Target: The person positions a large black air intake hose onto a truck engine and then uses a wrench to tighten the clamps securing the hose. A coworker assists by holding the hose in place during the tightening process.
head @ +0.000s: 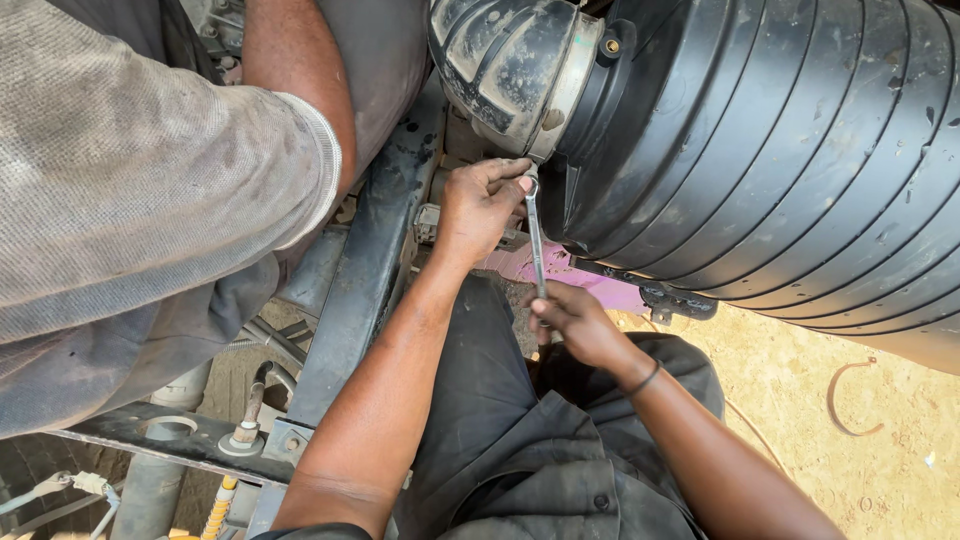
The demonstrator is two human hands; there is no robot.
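both hands gripping spanner, co-worker's arm close

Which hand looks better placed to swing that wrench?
The right hand, probably: it grips the free lower end of the wrench, where leverage is greatest. The left hand is up at the head, pressed near the clamp band.

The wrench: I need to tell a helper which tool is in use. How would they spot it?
Start at the big ribbed black housing upper right. Below its metal clamp band, the wrench runs straight down from the left hand to the right hand. It is the only slim, shiny steel bar there.
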